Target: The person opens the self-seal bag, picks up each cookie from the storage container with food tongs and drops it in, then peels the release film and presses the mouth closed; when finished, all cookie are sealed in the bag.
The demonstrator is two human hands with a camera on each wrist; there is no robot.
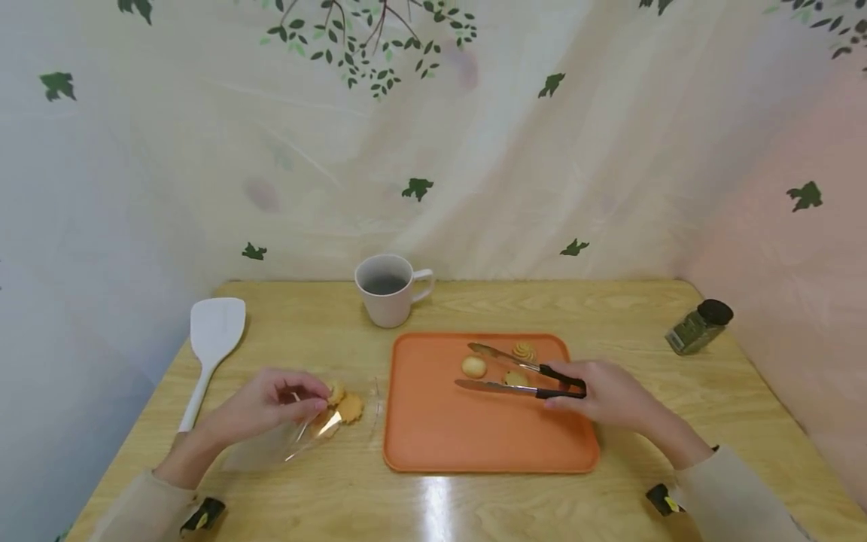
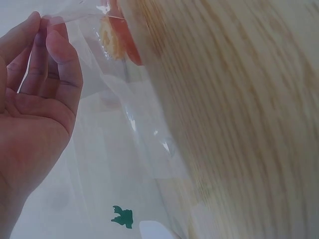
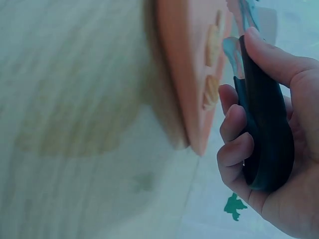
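My left hand [image 1: 281, 403] pinches the edge of a clear plastic bag [image 1: 314, 436] between thumb and fingers, left of the orange tray [image 1: 433, 436]. Inside the bag are cookies [image 1: 350, 408], close by the fingertips. In the left wrist view the bag [image 2: 132, 119] hangs from the thumb and fingers. My right hand [image 1: 603, 395] grips black-handled metal tongs [image 1: 562, 382] over the tray's right side. The tongs' arms are spread, with a round cookie [image 1: 474, 367] and a cookie with dark specks [image 1: 515, 378] showing between them. A swirled cookie [image 1: 524, 351] lies behind.
A grey-white mug [image 1: 386, 293] stands behind the tray. To the far left lies a white spatula [image 1: 215, 331], its handle passing behind my left wrist. A green jar with a black lid [image 1: 701, 326] lies tilted at the right edge of the wooden table [image 1: 494, 508].
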